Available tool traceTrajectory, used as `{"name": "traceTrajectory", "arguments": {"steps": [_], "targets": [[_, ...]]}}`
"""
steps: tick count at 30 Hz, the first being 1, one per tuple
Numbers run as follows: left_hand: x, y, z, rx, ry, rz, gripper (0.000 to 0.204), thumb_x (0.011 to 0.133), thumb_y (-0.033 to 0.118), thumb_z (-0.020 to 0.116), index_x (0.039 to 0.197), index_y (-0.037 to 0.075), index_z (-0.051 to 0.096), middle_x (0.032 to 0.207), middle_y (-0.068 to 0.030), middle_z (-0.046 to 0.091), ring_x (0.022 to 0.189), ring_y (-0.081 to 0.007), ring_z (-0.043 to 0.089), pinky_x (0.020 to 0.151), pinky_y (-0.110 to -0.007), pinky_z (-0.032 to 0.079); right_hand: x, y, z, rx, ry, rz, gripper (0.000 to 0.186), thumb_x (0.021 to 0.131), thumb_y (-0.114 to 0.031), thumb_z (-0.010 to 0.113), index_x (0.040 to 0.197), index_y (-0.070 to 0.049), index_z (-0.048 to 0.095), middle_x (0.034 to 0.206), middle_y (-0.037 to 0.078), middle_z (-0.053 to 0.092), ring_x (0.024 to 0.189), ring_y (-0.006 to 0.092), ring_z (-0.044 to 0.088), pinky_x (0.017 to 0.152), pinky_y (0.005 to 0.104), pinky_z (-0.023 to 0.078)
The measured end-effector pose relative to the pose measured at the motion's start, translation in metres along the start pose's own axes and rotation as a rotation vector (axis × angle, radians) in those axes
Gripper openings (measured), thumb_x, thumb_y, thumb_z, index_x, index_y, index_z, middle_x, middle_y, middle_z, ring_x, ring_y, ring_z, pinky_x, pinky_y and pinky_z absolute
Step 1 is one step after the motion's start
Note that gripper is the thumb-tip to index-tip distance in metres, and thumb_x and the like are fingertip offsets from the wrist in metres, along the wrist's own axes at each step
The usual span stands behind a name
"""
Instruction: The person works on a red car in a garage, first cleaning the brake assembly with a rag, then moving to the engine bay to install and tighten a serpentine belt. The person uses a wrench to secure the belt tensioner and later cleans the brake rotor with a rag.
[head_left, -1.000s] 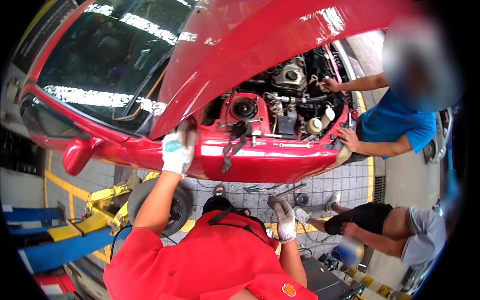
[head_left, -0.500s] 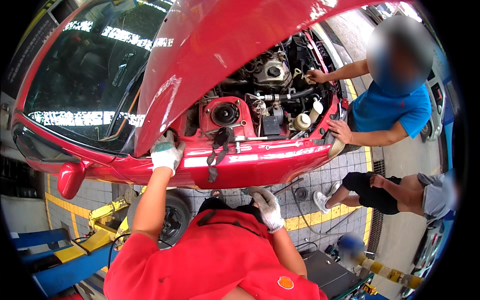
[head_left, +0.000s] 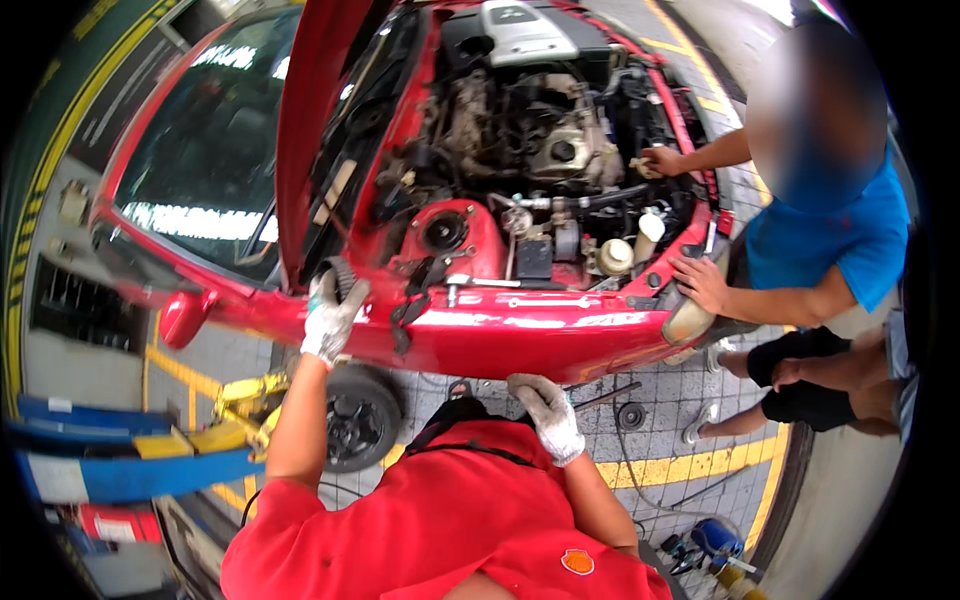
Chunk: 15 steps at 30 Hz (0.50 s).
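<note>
My left hand [head_left: 336, 318], in a white work glove, is closed round a black ribbed loop [head_left: 341, 270] that looks like a toothed belt. It is at the red fender [head_left: 490, 345], beside the base of the raised hood [head_left: 310, 130]. My right hand [head_left: 549, 412], also gloved, hangs in front of my body, near the fender's lower side. Its fingers are bent together and the palm is hidden. On the fender's upper edge lie a silver ratchet [head_left: 500, 282], a black cloth or strap [head_left: 408, 310] and a wrench [head_left: 550, 303].
A co-worker in a blue shirt [head_left: 825, 225] leans in at the front, one hand in the engine bay [head_left: 545, 130], the other on the fender corner. A second person's bare legs [head_left: 730, 405] show behind. A loose wheel [head_left: 352, 415] and a yellow-blue lift arm [head_left: 190, 445] are at lower left.
The hood now appears narrower and more upright, uncovering more of the engine bay. The ribbed loop shows more clearly above my left hand. My view has shifted; the right hand stays before my body.
</note>
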<state>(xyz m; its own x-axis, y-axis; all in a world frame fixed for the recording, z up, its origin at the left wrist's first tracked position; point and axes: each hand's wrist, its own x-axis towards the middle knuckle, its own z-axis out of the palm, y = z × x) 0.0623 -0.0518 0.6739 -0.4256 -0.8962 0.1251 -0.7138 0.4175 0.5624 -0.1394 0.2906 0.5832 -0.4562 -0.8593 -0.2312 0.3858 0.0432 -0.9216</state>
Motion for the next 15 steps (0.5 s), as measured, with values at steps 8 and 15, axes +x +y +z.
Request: {"name": "traceTrajectory", "arguments": {"steps": [8, 15], "targets": [[-0.088, 0.035, -0.011, -1.243, 0.019, -0.351, 0.039, 0.102, 0.042, 0.061, 0.124, 0.010, 0.062, 0.107, -0.0038, 0.068, 0.082, -0.0140, 0.065, 0.068, -0.026, 0.052, -0.005, -0.008, -0.010, -0.052, -0.207, 0.074, 0.023, 0.101, -0.004, 0.058, 0.120, 0.004, 0.067, 0.109, 0.009, 0.070, 0.102, 0.0159, 0.064, 0.093, 0.0300, 0.052], [-0.175, 0.072, 0.029, -1.777, -0.248, -0.587, 0.042, 0.101, 0.040, 0.062, 0.131, 0.010, 0.059, 0.121, -0.0071, 0.063, 0.114, -0.0234, 0.061, 0.098, -0.039, 0.051, -0.013, -0.048, 0.061, -0.333, -0.457, -0.091, 0.052, 0.089, -0.004, 0.072, 0.137, 0.002, 0.054, 0.122, 0.016, 0.066, 0.111, 0.0265, 0.066, 0.097, 0.0379, 0.052]]}}
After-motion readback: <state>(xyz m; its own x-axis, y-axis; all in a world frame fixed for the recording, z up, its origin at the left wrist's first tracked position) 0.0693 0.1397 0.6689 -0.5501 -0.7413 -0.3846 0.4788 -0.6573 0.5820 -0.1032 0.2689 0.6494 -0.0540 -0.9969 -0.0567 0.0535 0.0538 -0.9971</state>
